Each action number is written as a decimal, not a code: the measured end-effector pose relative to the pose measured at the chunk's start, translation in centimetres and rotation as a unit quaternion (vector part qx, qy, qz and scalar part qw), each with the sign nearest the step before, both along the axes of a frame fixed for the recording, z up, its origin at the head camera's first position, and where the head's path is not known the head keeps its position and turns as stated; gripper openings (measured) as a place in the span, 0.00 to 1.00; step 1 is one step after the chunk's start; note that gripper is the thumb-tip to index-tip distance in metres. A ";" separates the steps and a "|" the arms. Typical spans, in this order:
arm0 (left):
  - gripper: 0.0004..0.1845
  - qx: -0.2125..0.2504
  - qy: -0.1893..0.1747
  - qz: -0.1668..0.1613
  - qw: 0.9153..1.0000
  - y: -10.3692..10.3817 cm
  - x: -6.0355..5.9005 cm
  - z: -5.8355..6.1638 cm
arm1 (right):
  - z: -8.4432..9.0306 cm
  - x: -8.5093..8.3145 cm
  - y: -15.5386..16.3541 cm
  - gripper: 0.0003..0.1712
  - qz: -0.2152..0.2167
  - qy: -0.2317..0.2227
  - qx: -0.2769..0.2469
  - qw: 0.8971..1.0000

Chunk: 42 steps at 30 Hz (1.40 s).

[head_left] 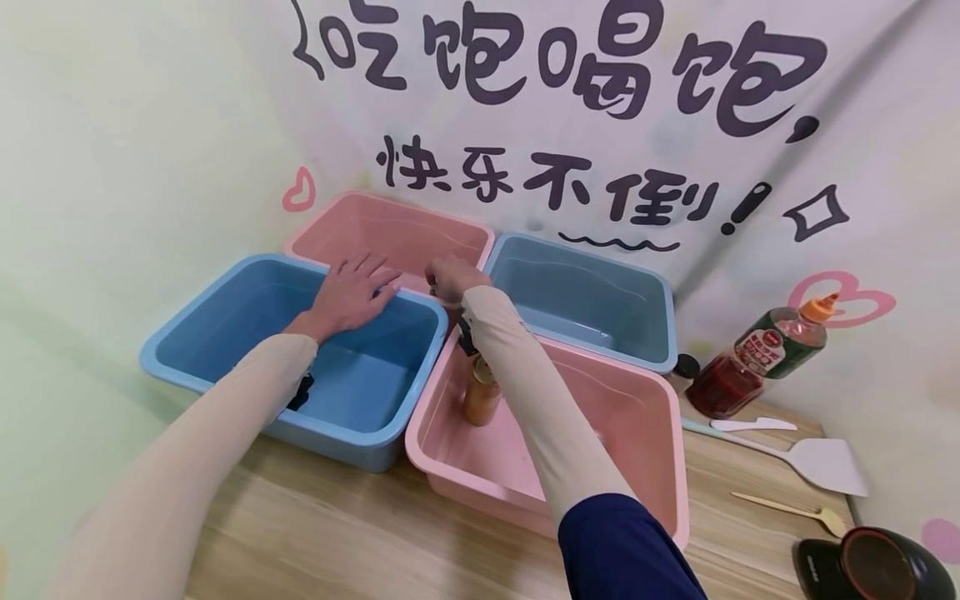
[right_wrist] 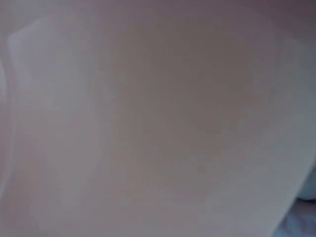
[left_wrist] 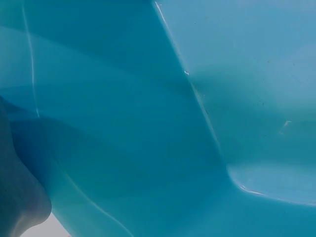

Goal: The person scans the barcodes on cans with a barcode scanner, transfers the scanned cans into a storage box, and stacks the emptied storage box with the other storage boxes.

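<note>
Blue bin (left_wrist: 148, 123) wall, filling the view, glossy, with a curved corner. Blurred dark shape at lower left, unidentifiable.

A kitchen corner: sauce bottle (head_left: 757, 360), spatula (head_left: 817, 460), wash basins (head_left: 360, 417) on a wooden counter (head_left: 360, 533).

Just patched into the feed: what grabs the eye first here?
Four plastic tubs packed in a square on the wooden table: near blue tub, far pink tub, far blue tub, near pink tub. The left hand lies flat over the near blue tub's far rim; the right hand is curled where the tubs meet.
</note>
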State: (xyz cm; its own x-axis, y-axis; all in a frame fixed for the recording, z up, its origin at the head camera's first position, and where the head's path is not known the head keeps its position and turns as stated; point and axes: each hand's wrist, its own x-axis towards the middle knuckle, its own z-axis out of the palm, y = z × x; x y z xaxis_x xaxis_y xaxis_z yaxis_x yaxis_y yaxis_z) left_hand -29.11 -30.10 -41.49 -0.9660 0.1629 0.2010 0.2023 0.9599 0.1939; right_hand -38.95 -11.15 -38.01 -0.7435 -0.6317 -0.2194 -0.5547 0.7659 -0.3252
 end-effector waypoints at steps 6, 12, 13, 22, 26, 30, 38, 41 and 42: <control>0.28 -0.002 0.003 -0.001 1.000 0.0 0.0 0.2 | 0.0 -0.2 0.1 0.13 0.004 -0.001 -0.006 1.000; 0.28 -0.002 -0.001 0.001 1.000 -0.1 0.0 0.0 | -0.2 -0.1 0.1 0.13 0.006 -0.004 -0.015 1.000; 0.28 -0.002 -0.002 0.002 1.000 -0.1 0.1 0.0 | -0.2 -0.1 0.1 0.15 0.008 -0.002 -0.014 1.000; 0.27 -0.001 -0.006 0.002 1.000 0.1 0.4 0.2 | -0.4 -0.3 0.2 0.19 0.030 0.012 -0.001 0.999; 0.27 -0.004 -0.001 0.002 1.000 0.1 0.5 0.3 | -0.3 -0.5 0.2 0.20 0.034 0.009 -0.006 0.999; 0.27 -0.001 0.006 0.000 1.000 0.3 0.4 0.3 | -0.3 -0.6 0.6 0.21 0.032 0.014 -0.023 0.999; 0.27 -0.003 -0.001 0.001 1.000 0.4 0.3 0.3 | 1.4 0.1 2.1 0.24 0.034 0.032 -0.098 0.994; 0.27 -0.003 0.002 0.002 1.000 0.3 0.4 0.3 | 2.4 0.8 2.8 0.25 0.051 0.044 -0.100 0.993; 0.27 -0.002 0.003 0.002 1.000 0.3 0.4 0.2 | 2.7 1.1 3.1 0.25 0.057 0.045 -0.097 0.993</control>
